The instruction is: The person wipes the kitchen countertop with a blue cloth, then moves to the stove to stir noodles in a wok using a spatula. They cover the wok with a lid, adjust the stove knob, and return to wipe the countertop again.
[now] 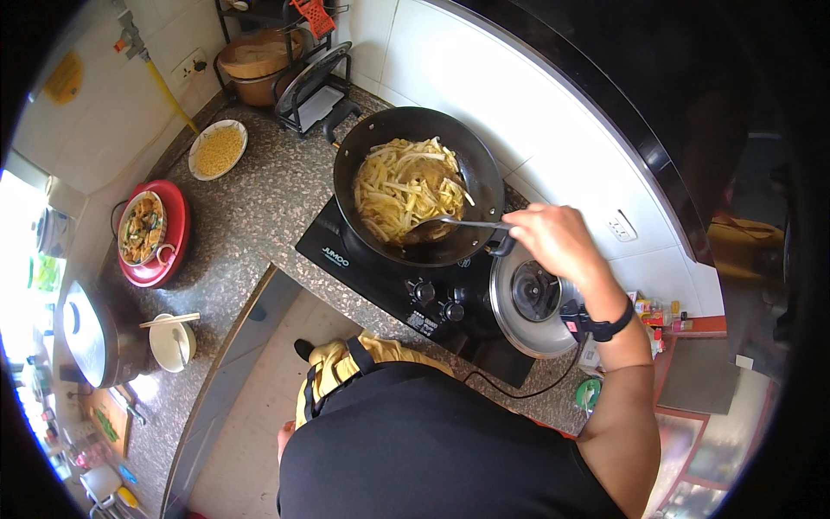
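My right hand (548, 237) grips the dark handle of a metal cooking spatula (463, 222). The spatula's head rests among pale cabbage-like strips (405, 188) in brown liquid, partly hidden by them. They lie in a black wok (476, 152) on the left side of a black gas hob (382, 276). Close to my right wrist, a round metal-rimmed lid (504, 324) covers the hob's right side. Only a sliver of my left hand (284, 436) shows beside my body, so its fingers are hidden.
On the left counter are a plate of yellow grains (219, 150), a bowl of cooked food (141, 227) on a red tray (181, 214), a cream bowl (172, 347) with chopsticks, and a lidded pot (120, 344). A knife (130, 405) touches a cutting board (117, 431). A black rack (292, 123) stands behind.
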`<state>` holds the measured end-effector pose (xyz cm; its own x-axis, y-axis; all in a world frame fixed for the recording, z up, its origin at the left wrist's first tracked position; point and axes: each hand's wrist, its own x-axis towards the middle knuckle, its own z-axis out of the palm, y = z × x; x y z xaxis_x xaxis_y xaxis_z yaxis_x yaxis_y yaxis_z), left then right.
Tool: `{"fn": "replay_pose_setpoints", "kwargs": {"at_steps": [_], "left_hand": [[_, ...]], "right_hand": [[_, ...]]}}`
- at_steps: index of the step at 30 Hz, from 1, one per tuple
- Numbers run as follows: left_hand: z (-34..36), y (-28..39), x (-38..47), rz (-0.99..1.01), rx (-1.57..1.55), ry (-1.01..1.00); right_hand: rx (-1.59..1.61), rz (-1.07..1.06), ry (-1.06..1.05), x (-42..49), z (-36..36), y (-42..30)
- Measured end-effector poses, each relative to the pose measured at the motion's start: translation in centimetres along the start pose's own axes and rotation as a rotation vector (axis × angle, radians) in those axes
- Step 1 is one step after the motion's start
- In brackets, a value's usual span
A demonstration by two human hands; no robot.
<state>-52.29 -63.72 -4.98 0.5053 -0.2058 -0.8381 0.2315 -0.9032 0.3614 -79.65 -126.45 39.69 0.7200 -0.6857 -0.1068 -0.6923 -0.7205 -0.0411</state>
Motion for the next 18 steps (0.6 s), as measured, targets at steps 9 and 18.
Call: {"fn": "replay_pose_setpoints", "kwargs": {"at_steps": [9,18], "left_hand": [[0.3,-0.3,-0.4,-0.007,-0.010,-0.002],[1.1,-1.9,-2.0,-0.038,-0.050,0.010]], "right_hand": [[-0.255,0.265,0.073,4.4,0.2,4.4],[0.920,0.670,-0.289,5.4,8.2,11.8]]}}
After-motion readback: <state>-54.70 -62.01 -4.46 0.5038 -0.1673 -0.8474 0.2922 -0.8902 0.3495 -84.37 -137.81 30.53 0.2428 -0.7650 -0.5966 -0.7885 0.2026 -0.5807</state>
